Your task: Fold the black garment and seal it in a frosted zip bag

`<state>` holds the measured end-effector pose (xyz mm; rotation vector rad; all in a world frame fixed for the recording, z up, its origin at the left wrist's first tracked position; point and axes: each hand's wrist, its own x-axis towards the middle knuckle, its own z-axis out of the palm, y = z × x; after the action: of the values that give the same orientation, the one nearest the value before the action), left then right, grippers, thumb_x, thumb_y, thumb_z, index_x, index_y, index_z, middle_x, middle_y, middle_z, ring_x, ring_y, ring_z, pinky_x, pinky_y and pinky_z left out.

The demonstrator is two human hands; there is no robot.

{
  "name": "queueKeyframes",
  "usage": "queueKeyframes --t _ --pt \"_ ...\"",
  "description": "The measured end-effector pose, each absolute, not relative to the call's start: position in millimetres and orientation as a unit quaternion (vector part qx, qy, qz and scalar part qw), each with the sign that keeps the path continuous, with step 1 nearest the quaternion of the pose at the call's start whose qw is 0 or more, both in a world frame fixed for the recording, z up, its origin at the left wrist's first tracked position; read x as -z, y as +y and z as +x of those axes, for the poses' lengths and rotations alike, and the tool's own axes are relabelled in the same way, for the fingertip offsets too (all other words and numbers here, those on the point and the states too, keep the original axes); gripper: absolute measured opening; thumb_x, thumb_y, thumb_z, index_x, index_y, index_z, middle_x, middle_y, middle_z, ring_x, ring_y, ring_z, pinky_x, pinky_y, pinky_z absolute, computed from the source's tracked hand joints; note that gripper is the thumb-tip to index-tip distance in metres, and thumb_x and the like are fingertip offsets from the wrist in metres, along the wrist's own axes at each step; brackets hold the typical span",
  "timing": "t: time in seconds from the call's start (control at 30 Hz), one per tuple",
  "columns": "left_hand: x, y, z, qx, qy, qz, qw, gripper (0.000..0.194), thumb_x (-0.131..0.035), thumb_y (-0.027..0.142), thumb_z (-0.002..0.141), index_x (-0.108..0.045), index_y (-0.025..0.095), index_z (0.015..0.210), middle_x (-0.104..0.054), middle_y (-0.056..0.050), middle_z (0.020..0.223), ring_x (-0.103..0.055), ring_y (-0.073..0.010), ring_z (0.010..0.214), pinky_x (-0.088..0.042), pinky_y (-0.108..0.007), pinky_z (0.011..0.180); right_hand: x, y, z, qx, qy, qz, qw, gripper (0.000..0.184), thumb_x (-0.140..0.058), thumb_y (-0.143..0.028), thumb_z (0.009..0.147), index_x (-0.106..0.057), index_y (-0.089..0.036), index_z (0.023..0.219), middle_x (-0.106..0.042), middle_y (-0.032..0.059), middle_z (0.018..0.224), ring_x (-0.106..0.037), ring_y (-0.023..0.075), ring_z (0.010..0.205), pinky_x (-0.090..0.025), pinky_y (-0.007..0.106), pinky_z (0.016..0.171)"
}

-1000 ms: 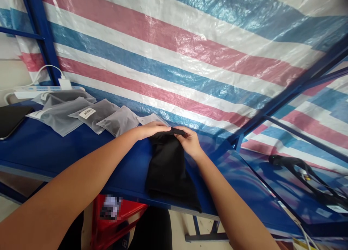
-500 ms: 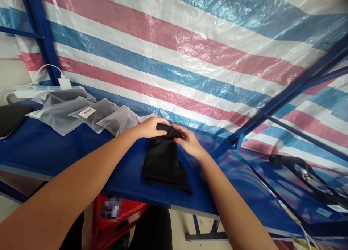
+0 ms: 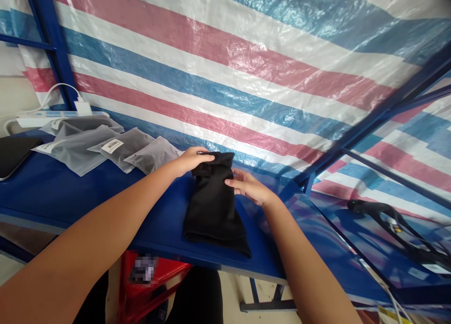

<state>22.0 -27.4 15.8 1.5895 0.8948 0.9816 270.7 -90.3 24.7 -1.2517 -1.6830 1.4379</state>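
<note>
I see a black cloth lying folded on the blue bench, near the middle of my view and close to the bench's front edge. Its long axis runs from about 12 o'clock, the far end, to 6 o'clock, the near end, leaning slightly toward 5 o'clock at the bottom. The far end is narrow and bunched; the near end is wider and points toward me, stopping just short of the front edge.

My left hand sits at the cloth's far end, at about 11 o'clock from its middle, fingers curled over the bunched top edge and gripping it. My right hand lies at about 2 o'clock from the cloth's middle, fingers fairly flat and touching the cloth's right edge; I cannot tell whether it pinches the fabric or only presses on it.

At 9 to 10 o'clock from the cloth, several grey plastic bags lie overlapping on the bench, one with a barcode label. Beyond them a white power strip rests along the back. A striped tarp hangs behind the bench. Below the front edge sits a red crate, and at 3 o'clock a black cable lies on the side bench.
</note>
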Motion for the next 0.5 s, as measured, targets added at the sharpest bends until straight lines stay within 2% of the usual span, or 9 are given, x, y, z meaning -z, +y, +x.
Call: queueKeyframes --t 0.07,0.13,0.23,0.3,0.4,0.5 --pt "-17.0 -26.3 21.9 -0.393 0.393 0.620 0.554 0.049 -0.078 0.055 0.071 -0.072 0.023 0.108 -0.073 -0.008 0.112 -0.068 -0.0308 0.102 -0.053 -0.038 0.084 -25.5 -91.4 271.2 -0.581 -0.617 -0.456 0.272 0.051 -0.080 -0.036 0.077 -0.064 -0.025 0.124 -0.071 0.0072 0.113 -0.070 0.0222 0.096 -0.058 0.034 0.080" --pt "-17.4 -25.4 22.5 -0.372 0.437 0.586 0.572 0.051 -0.079 0.058 0.068 -0.073 0.024 0.104 -0.074 -0.008 0.109 -0.068 -0.0320 0.101 -0.053 -0.037 0.081 -26.0 -92.9 270.8 -0.612 -0.606 -0.440 0.253 0.053 -0.082 -0.029 0.073 -0.064 -0.024 0.123 -0.072 0.0062 0.110 -0.070 0.0196 0.091 -0.058 0.030 0.078" --pt "-16.9 -24.2 22.9 -0.340 0.492 0.561 0.572 0.054 -0.080 0.063 0.065 -0.074 0.026 0.104 -0.073 -0.006 0.114 -0.066 -0.0337 0.108 -0.052 -0.036 0.080 -26.3 -94.2 270.6 -0.629 -0.599 -0.443 0.220 0.060 -0.081 -0.023 0.070 -0.061 -0.024 0.126 -0.071 0.0052 0.109 -0.070 0.0170 0.085 -0.059 0.030 0.077" --pt "-16.1 -23.3 22.4 -0.328 0.488 0.562 0.582 0.052 -0.079 0.062 0.065 -0.074 0.027 0.103 -0.073 -0.005 0.118 -0.064 -0.0334 0.112 -0.052 -0.034 0.082 -25.8 -93.4 271.2 -0.618 -0.596 -0.468 0.208 0.054 -0.079 -0.025 0.073 -0.061 -0.022 0.123 -0.071 0.0057 0.108 -0.069 0.0162 0.082 -0.060 0.030 0.075" --pt "-14.3 -21.8 21.0 -0.324 0.473 0.555 0.603 0.047 -0.078 0.061 0.066 -0.075 0.027 0.099 -0.074 -0.005 0.115 -0.065 -0.0329 0.111 -0.053 -0.034 0.084 -24.1 -90.6 271.4 -0.586 -0.598 -0.508 0.204 0.043 -0.077 -0.032 0.077 -0.062 -0.020 0.115 -0.070 0.0051 0.097 -0.067 0.0139 0.074 -0.057 0.024 0.060" --pt "-11.5 -21.0 20.2 -0.328 0.486 0.547 0.597 0.045 -0.079 0.061 0.067 -0.075 0.027 0.097 -0.075 -0.005 0.111 -0.067 -0.0336 0.106 -0.054 -0.037 0.083 -23.7 -89.9 269.9 -0.569 -0.631 -0.507 0.146 0.037 -0.076 -0.035 0.078 -0.062 -0.018 0.107 -0.067 0.0018 0.076 -0.063 0.0117 0.061 -0.047 0.018 0.046"
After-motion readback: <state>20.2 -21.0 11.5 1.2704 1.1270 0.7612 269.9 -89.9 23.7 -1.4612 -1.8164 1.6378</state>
